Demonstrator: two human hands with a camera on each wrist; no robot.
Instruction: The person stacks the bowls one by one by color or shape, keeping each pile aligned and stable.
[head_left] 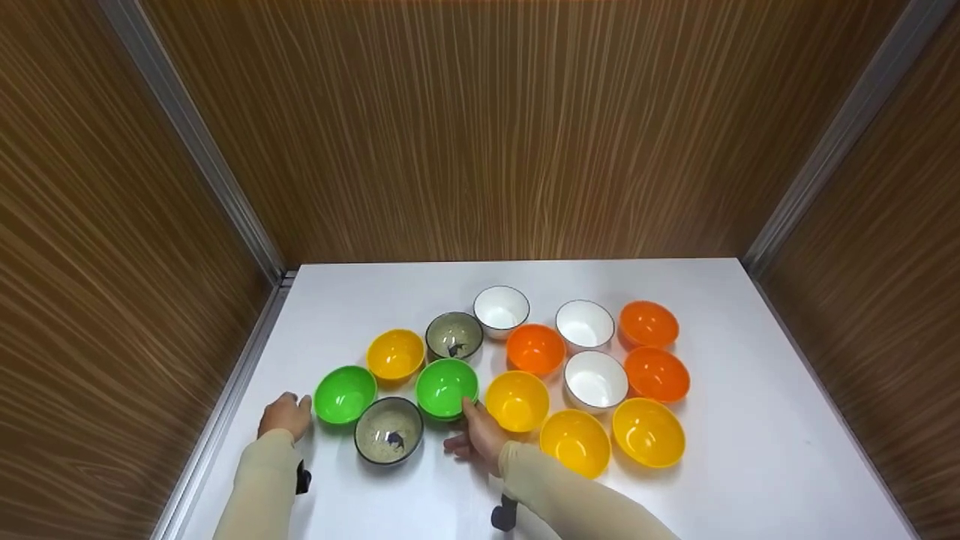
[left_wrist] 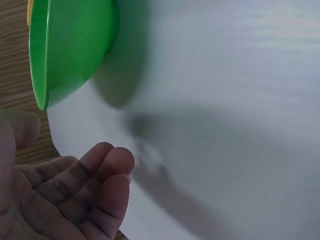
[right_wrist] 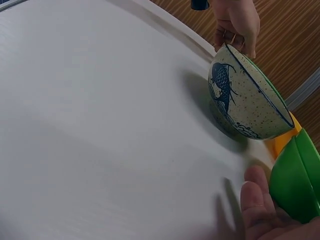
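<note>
My left hand (head_left: 286, 416) is beside the leftmost green bowl (head_left: 345, 395), fingers loosely bent with nothing in them. In the left wrist view a gap shows between that hand (left_wrist: 75, 195) and the bowl. At the middle, my right hand (head_left: 481, 436) is at the near right side of another green bowl (head_left: 447, 388). Its thumb overlaps the rim; whether it presses there I cannot tell. The fingers extend below, beside the bowl's wall. A second green edge beneath suggests two nested bowls. Between the hands stands a speckled grey bowl (head_left: 388, 431) with a blue fish-like drawing (right_wrist: 224, 87).
Yellow bowls (head_left: 517, 401), orange bowls (head_left: 535, 349), white bowls (head_left: 595, 380) and another grey bowl (head_left: 454, 335) stand close together on the white table (head_left: 757, 420). Another yellow bowl (head_left: 395, 355) is behind the left green one. Wood-grain panels (head_left: 510, 135) enclose the table.
</note>
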